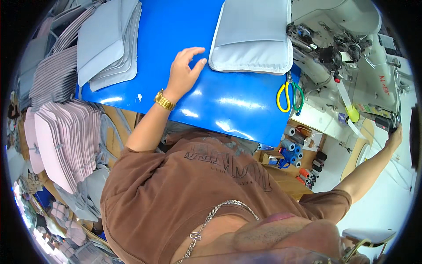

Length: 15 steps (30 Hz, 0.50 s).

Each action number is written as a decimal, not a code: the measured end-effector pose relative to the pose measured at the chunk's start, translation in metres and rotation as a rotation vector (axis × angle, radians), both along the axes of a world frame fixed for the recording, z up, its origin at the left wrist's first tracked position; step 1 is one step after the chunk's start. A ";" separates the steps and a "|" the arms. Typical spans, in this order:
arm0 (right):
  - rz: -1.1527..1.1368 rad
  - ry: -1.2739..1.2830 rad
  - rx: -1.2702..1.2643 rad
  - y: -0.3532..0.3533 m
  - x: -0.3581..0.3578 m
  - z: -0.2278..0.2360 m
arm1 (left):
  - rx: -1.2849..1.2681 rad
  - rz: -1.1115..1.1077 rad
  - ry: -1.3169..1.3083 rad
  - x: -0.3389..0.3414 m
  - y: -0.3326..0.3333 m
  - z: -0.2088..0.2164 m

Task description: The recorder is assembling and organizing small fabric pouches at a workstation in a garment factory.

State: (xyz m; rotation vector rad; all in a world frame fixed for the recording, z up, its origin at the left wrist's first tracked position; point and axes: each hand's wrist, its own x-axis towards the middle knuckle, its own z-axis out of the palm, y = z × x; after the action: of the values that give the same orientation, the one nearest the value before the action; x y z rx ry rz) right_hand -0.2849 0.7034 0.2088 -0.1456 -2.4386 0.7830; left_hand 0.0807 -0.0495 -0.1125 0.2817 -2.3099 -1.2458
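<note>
Over the blue table top [246, 103], my left hand [187, 72] is open and holds nothing, thumb and fingers apart, with a gold band on the wrist. Just right of its fingertips lies a grey padded fabric piece [252, 39] with a pale bound edge and a pocket-like seam. Far out to the right, my right hand [394, 138] reaches up to a small black part [384, 124] beside the sewing machine [382, 75]. Its fingers are mostly hidden there, and I cannot make out whether they grip it.
Yellow-and-green-handled scissors [289, 97] lie below the padded piece, near the machine. At the table's left are stacked grey pieces [105, 48]; bundled pink pieces [68, 141] stand lower left. Thread spools [292, 149] sit on a wooden shelf below the table's right corner.
</note>
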 end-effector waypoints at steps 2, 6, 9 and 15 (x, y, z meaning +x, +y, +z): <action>-0.036 -0.010 0.033 -0.002 -0.005 -0.026 | -0.013 0.030 0.018 0.015 0.007 -0.002; 0.105 0.005 0.305 -0.034 0.064 -0.187 | -0.086 0.060 0.034 0.021 0.019 0.009; 0.068 0.087 -0.172 -0.016 0.084 -0.164 | -0.120 -0.034 0.078 0.007 0.026 0.020; 0.071 -0.075 -0.190 -0.026 0.013 -0.003 | -0.274 -0.236 0.291 -0.030 0.054 0.042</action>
State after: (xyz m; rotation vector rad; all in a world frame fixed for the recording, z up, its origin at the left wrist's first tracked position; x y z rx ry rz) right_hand -0.2718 0.6778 0.2062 -0.1637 -2.4469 1.0588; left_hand 0.0508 0.0047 -0.0702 -0.2574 -2.2637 -0.9806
